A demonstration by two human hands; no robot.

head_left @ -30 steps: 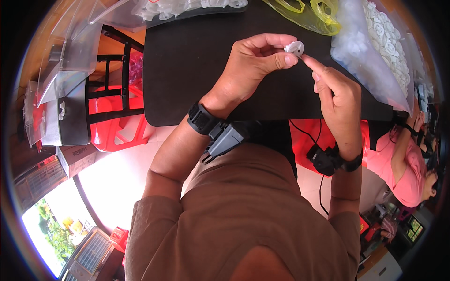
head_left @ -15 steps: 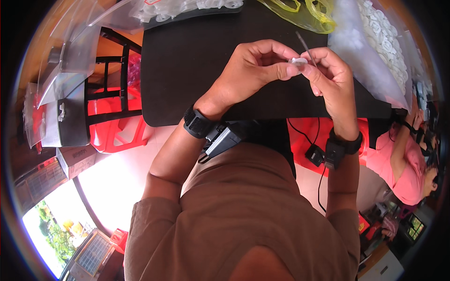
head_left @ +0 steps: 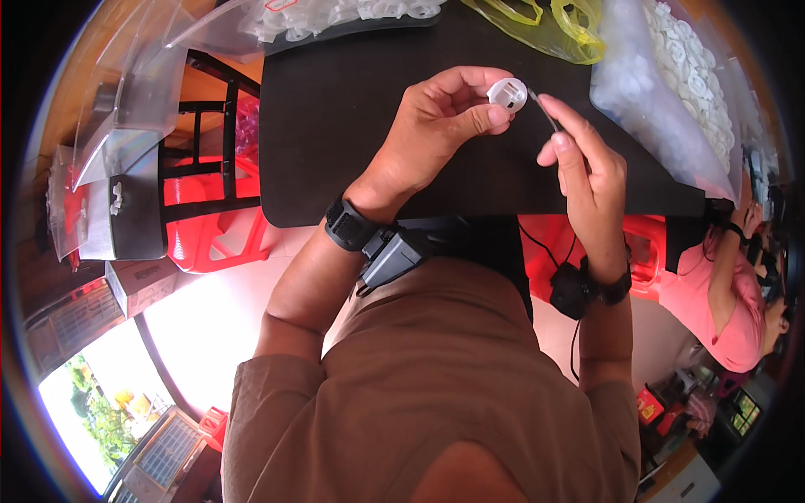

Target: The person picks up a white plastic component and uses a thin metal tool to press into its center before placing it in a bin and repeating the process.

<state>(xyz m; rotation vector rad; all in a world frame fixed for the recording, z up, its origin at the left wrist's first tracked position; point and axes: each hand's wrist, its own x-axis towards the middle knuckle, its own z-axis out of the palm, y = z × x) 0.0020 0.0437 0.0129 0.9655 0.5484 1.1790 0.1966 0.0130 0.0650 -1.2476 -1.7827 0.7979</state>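
Observation:
Over the dark table (head_left: 352,117), my left hand (head_left: 432,130) pinches a small round white plastic part (head_left: 508,95) between thumb and fingers. Its face is turned up and shows a small slot and a dark hole. Just to the right, my right hand (head_left: 594,180) grips a thin, dark, rod-like tool (head_left: 534,98) between thumb and index finger. The tool's tip is close to the part's rim; whether they touch I cannot tell.
Clear bags of white plastic parts lie at the table's far edge (head_left: 360,10) and right side (head_left: 683,75). A yellow plastic bag (head_left: 545,38) sits between them. Red stools (head_left: 210,239) stand at the left. A person in pink (head_left: 713,310) works at the right.
The white part has turned, so its round face now shows. My right hand has moved off it, lower and slightly right, and the tool now points to the part's rim.

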